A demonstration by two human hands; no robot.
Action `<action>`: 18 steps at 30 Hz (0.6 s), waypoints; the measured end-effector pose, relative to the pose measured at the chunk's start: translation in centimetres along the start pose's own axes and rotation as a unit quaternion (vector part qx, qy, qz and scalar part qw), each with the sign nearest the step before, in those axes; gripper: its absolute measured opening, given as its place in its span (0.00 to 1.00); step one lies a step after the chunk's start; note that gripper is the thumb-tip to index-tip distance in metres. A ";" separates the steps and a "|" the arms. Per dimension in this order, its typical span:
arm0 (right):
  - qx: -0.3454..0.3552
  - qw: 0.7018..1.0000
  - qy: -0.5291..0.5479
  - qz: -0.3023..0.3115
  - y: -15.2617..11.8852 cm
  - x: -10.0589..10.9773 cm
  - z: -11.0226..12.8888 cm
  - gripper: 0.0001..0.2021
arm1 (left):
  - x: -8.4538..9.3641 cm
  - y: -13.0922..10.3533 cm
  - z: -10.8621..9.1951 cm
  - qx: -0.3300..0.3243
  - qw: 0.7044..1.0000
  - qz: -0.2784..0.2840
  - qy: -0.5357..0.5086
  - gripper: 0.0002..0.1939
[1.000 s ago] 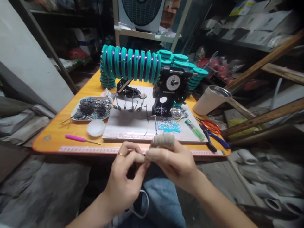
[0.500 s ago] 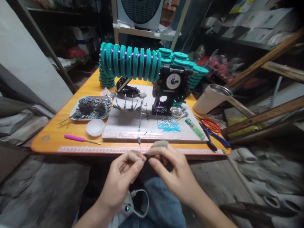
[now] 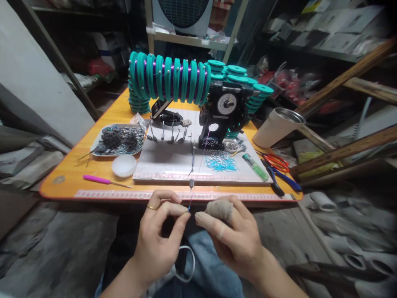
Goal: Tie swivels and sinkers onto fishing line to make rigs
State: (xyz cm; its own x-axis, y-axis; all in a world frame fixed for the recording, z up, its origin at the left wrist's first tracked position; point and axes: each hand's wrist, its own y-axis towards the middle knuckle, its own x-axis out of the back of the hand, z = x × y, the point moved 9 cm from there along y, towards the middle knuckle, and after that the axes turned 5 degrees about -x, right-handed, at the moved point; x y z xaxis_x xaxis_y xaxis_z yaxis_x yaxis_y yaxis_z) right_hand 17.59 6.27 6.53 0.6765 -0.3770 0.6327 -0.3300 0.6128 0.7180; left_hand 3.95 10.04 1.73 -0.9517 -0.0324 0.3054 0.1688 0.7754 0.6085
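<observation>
Left hand (image 3: pixel 159 236) pinches blue bit (image 3: pixel 189 209) on purple thread (image 3: pixel 206 142); right hand (image 3: pixel 237 229) half-curled, can't tell if holding; blue strands (image 3: pixel 228 165) lie loose.

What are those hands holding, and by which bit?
The left hand pinches a small blue piece at the foot of the purple thread, between thumb and forefinger. I can't tell whether the right hand holds anything.

A round-grilled unit (image 3: pixel 183 12) stands on a shelf (image 3: pixel 189 40) behind the table (image 3: pixel 66 176).
</observation>
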 end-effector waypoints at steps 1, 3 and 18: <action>0.019 1.000 0.012 0.004 0.4 0.0 0.1 0.10 | 0.1 0.2 -0.8 -0.043 0.999 0.001 0.031 0.10; 0.041 0.996 0.063 0.036 1.4 -0.6 0.1 0.11 | 0.4 0.4 -2.2 -0.111 0.991 0.000 0.073 0.13; -0.115 0.981 0.108 0.116 4.8 -2.3 -1.9 0.09 | 0.6 1.3 -3.6 -0.256 0.949 0.091 0.159 0.13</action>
State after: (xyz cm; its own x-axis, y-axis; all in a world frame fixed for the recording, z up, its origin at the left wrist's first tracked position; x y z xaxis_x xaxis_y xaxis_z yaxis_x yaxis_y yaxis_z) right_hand 15.70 11.41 7.95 0.7324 -0.0679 0.6775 -0.3514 0.8145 0.4616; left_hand 4.46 8.74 5.30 -0.7826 -0.1795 0.5960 0.5032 0.3812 0.7755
